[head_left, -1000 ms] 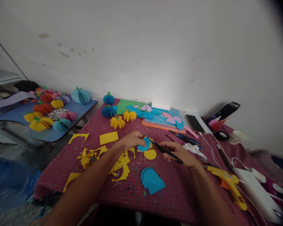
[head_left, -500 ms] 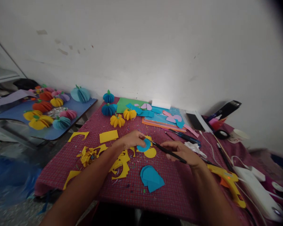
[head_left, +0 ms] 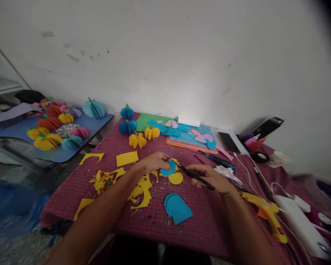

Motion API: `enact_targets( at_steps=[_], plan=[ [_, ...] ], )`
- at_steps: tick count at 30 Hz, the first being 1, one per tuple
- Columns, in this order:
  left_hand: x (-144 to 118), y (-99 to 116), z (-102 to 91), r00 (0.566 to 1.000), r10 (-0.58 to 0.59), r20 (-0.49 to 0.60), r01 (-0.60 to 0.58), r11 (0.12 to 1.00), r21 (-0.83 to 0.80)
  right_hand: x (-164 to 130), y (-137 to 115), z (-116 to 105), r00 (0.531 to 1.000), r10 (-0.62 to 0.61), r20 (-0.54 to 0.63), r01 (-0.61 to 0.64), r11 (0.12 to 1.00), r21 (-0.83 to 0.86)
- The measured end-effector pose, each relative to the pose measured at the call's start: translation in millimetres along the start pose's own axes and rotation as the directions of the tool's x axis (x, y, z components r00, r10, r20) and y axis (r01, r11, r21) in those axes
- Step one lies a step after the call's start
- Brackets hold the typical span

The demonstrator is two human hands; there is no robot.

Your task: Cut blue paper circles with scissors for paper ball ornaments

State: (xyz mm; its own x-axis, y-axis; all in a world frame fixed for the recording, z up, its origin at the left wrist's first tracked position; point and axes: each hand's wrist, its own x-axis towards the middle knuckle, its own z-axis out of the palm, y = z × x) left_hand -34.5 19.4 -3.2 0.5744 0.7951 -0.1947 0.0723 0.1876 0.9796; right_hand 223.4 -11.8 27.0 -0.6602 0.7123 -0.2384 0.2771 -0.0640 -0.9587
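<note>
My left hand (head_left: 157, 162) pinches a blue paper circle (head_left: 168, 168) above the table. In my right hand (head_left: 206, 176) are black-handled scissors (head_left: 197, 177), seen nearly edge-on, their metal blades reaching to the edge of the blue circle. Just below the held paper lies a yellow paper circle (head_left: 175, 178). A small stack of blue paper pieces (head_left: 178, 208), rounded at one end, rests nearer to me. Curved yellow paper offcuts (head_left: 142, 193) lie left of my hands, partly behind my left forearm.
A yellow glue gun (head_left: 266, 213) and a white power strip (head_left: 300, 226) with cables lie at the right. Finished paper pumpkins (head_left: 137, 140) stand at the back; more cover the blue side table (head_left: 96, 138). A phone (head_left: 228, 142) lies near the wall.
The scissors have shifted slightly left, and their blades show a little more apart at the blue circle. Both hands stay in nearly the same place.
</note>
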Motion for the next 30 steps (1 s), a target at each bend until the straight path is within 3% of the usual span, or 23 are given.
enact_targets(
  at_steps=[14, 30],
  plan=[
    [-0.7, -1.0, 0.6, 1.000, 0.001, 0.029, -0.002, 0.999, 0.039, -2.4, 1.5, -3.8, 1.000, 0.006, 0.002, -0.006, 1.000, -0.024],
    [-0.7, -4.0, -2.9, 0.999, 0.026, 0.031, -0.034, 0.961, 0.274, -6.1, -0.7, -7.8, 0.999, 0.021, 0.043, -0.017, 0.995, -0.100]
  ],
)
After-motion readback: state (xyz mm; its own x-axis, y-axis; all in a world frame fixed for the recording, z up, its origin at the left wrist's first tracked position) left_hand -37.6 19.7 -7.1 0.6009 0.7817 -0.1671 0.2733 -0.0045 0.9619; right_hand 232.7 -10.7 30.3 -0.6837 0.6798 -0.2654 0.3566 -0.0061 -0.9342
